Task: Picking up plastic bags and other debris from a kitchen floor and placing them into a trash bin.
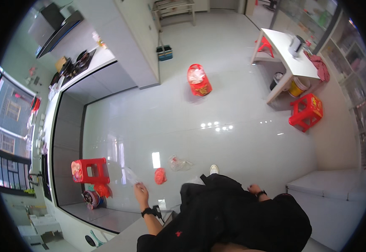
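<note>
My left hand (141,190) is held out low on the left, its fingers closed on a thin clear plastic bag (132,176) that hangs past the fingertips. A crumpled red plastic bag (160,176) lies on the tiled floor just right of that hand. Further right on the tiles is a loose clear plastic bag (179,163) with some red on it. By my right side hangs my right hand (254,189), small and blurred. Nothing shows in it, but how its fingers sit is unclear.
Ahead stands a red bin (200,86) lined with a plastic bag. A red plastic stool (91,170) is by the left cabinets; another red stool (307,111) is near the white table (299,66). A mop bucket (164,53) stands by the wall, a white chest (331,186) at right.
</note>
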Available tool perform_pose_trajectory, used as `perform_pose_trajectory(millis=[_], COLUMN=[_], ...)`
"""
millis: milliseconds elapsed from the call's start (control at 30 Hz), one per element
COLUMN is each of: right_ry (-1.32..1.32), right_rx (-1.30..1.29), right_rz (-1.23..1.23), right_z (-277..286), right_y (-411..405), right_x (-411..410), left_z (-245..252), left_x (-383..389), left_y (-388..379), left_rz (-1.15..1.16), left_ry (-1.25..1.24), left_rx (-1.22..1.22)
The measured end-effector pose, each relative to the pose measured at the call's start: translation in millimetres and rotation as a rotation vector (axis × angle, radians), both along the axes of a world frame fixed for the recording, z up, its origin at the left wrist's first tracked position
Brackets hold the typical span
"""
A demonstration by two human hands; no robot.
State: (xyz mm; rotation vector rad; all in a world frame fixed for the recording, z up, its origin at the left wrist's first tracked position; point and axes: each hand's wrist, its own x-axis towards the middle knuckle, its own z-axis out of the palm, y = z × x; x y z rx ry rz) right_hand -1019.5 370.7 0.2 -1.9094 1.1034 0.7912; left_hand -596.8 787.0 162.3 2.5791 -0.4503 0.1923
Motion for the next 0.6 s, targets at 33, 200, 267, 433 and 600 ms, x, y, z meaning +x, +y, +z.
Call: perform_pose_trajectory(millis=[33, 200, 267, 433, 600], right_ry=[0.021, -0.541, -0.546, -1.039, -1.198], right_rx=[0.072, -0.362, -0.270, -0.531, -0.693], right_rz=[-0.051, -0.020, 0.158, 0.478, 0.479], right_z=[22.9, 44.2, 104.5, 201.1, 283.7], right_y=[-19.1, -81.8, -89.3, -97.6, -115.6], right_x=[32.5, 125.5, 171.6, 251.1, 294.6], left_z=[28.3, 109.7, 137.8, 141.7, 141.1], left_x=[9.9, 44.1, 33.9, 6.8, -3.6], left_y=[-29.0, -153.8, -220.7, -329.9, -375.2], left_rz=[0.061, -0.252, -0.304, -0.713, -0.852], left_ry=[0.018, -0.217, -0.009, -0.008, 0.399], left_rx=[-0.094, -0.055, -0.214, -0.244, -0.461])
